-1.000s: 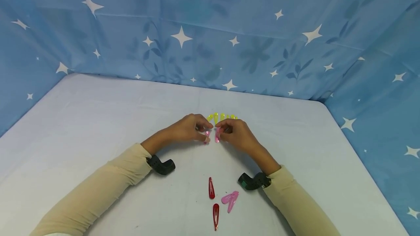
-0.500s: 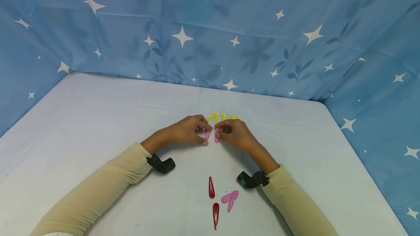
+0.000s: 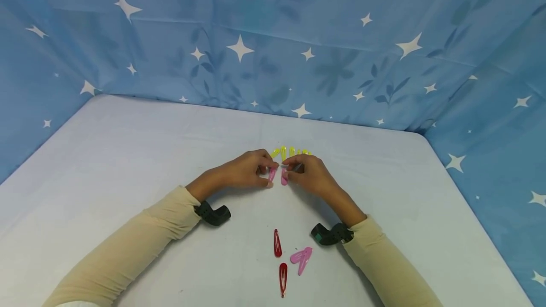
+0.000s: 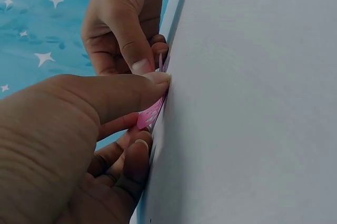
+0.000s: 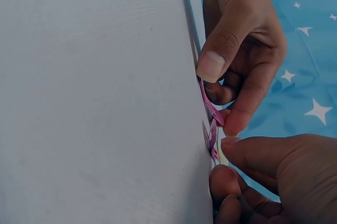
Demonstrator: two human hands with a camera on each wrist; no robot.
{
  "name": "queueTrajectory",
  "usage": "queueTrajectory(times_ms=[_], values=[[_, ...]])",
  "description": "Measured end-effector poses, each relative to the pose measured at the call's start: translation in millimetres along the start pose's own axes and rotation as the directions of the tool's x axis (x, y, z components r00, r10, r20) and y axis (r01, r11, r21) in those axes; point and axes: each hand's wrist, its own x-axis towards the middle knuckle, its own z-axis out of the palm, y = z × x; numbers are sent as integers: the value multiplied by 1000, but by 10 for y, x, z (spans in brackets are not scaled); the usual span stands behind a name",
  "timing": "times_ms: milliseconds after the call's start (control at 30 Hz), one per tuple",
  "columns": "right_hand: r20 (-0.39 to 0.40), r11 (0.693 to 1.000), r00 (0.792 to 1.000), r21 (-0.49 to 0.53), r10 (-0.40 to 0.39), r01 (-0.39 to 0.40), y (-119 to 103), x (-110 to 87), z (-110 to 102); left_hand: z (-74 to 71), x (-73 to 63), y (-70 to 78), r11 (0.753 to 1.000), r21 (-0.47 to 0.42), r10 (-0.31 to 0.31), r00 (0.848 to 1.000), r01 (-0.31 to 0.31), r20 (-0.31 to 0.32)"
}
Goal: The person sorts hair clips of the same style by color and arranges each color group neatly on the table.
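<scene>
Two pink snap hair clips stand side by side near the far middle of the white table. My left hand (image 3: 249,170) pinches the left pink hair clip (image 3: 272,173) end to end, with the thumb at its near end and a fingertip at the far one. The left wrist view shows this clip's pink side (image 4: 151,114) close along the tabletop. With thumb and forefinger, my right hand (image 3: 313,175) pinches the right pink hair clip (image 3: 284,177); in the right wrist view, that clip (image 5: 212,137) stands between its fingertips, partly hidden.
Several yellow hair clips (image 3: 283,152) lie in a row just beyond the hands, partly covered by the right one. Nearer on the white table (image 3: 204,269) are two red hair clips (image 3: 283,278) and two overlapping pink ones (image 3: 304,260). A starry blue curtain (image 3: 170,37) hangs behind.
My left thumb has slid off the left pink clip's face to its near end, so more of that clip shows. The right hand has hardly moved, and the view has shifted slightly.
</scene>
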Motion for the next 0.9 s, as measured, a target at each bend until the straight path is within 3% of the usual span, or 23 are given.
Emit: queueTrajectory(times_ms=[333,633,900], values=[[21,999,1000,47,4,-5,27,-35,-36,27,8,-15,1000,5,1,1000,-1,1],[18,997,999,69,-45,44,34,-84,-107,15,5,-2,1000,-7,-5,1000,5,-18],[57,995,995,48,-86,83,56,-266,-209,31,4,-26,1000,-11,-22,999,21,-38]])
